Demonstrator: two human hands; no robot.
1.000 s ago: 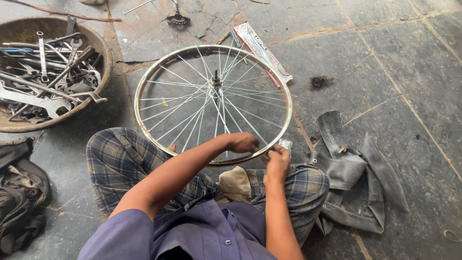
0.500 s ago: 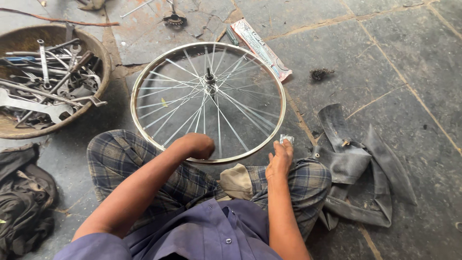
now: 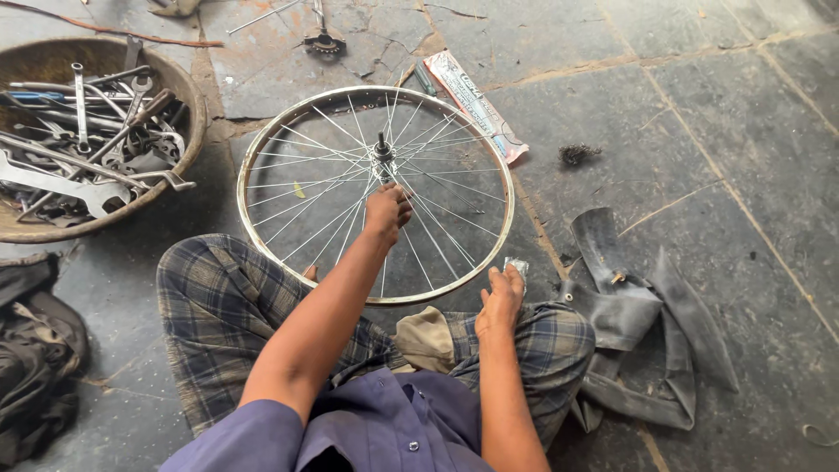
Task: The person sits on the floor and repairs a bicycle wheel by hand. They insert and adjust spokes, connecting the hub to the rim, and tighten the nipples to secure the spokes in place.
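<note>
A bare spoked bicycle wheel lies flat on the stone floor in front of my crossed legs, its hub pointing up. My left hand reaches over the spokes just below the hub, fingers curled around the spokes there. My right hand rests at the near right edge of the rim, holding a small silvery packet between thumb and fingers. A tan cloth sits in my lap.
A round pan of wrenches and tools stands at the left. A long printed box lies beyond the wheel, a sprocket part at the top. A black inner tube lies at the right, dark rubber at the left.
My left hand left the near rim and moved forward over the spokes toward the hub. The right hand stayed by the rim with the packet. The view shifted slightly.
</note>
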